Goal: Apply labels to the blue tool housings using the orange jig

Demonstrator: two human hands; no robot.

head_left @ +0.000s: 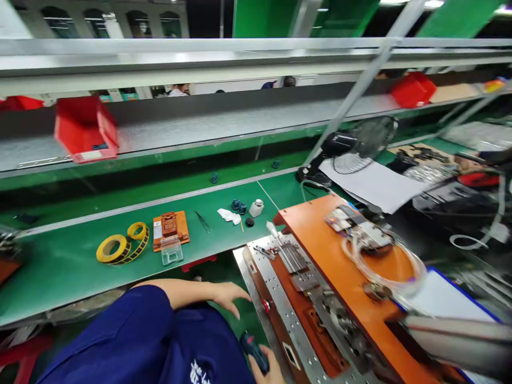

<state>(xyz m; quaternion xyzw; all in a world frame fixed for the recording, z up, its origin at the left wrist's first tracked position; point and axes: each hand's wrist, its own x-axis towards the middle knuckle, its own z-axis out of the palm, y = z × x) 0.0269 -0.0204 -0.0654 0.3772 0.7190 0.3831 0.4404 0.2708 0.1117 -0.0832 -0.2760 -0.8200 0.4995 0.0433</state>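
My left hand (230, 297) hangs in front of the bench, fingers apart and holding nothing, close to the edge of a metal fixture with a perforated plate (280, 277). Low in the view, my right hand (268, 370) is closed round a dark teal handheld object (255, 352) with a red spot on it; its exact kind is unclear. On the green bench (216, 242) lie an orange jig (182, 226) with a clear flap, yellow rolls of labels (110, 249) and black tweezers (202, 221).
A white bottle (256, 208), a crumpled white wipe (229, 215) and small dark blue parts (239, 206) sit farther back. An orange plate (316, 229) with tubing stands at the right, before a black fan (360, 141). Red bins (86, 128) line the shelf above.
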